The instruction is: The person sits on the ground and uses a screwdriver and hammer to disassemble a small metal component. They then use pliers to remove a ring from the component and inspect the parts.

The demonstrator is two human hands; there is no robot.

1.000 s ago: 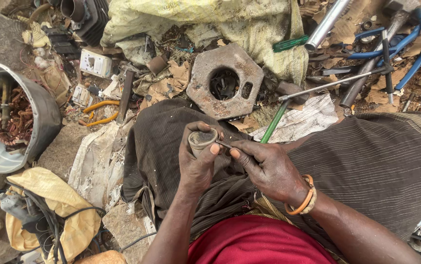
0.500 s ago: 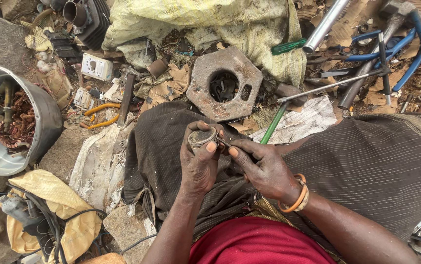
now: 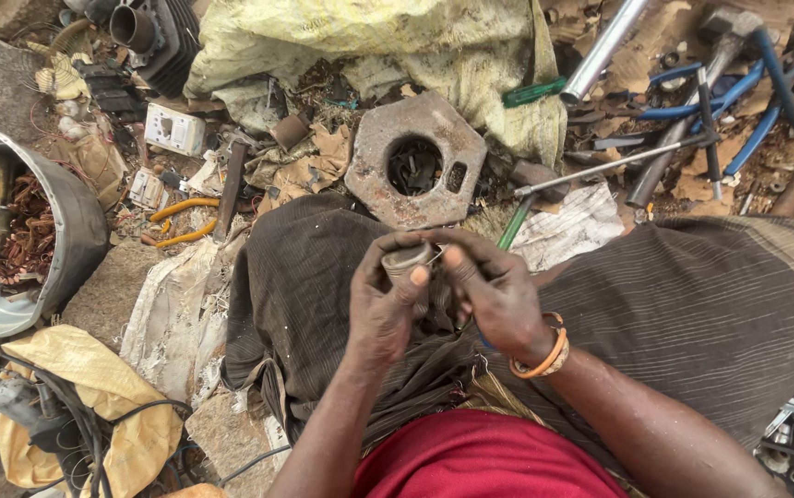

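Over my lap, above the dark striped cloth [image 3: 323,295] on my knees, both hands are busy on one small piece. My left hand [image 3: 383,309] wraps around a short grey metal ring [image 3: 408,260], thumb pressed on its side, fingers curled behind it. My right hand [image 3: 494,295] comes in from the other side, thumb and fingers closed around a thin tool that meets the ring's edge; the tool's tip is too small to make out. An orange bracelet [image 3: 544,355] sits on my right wrist. Just past my hands, on the ground, lies a rusty hexagonal metal plate [image 3: 374,157] with a round hole in the middle. Off to my left stands a grey metal bucket [image 3: 78,231] holding copper wire coils [image 3: 23,242]. Up at the right, blue-handled tools [image 3: 738,92] lie among scrap, near a shiny steel pipe [image 3: 600,46].
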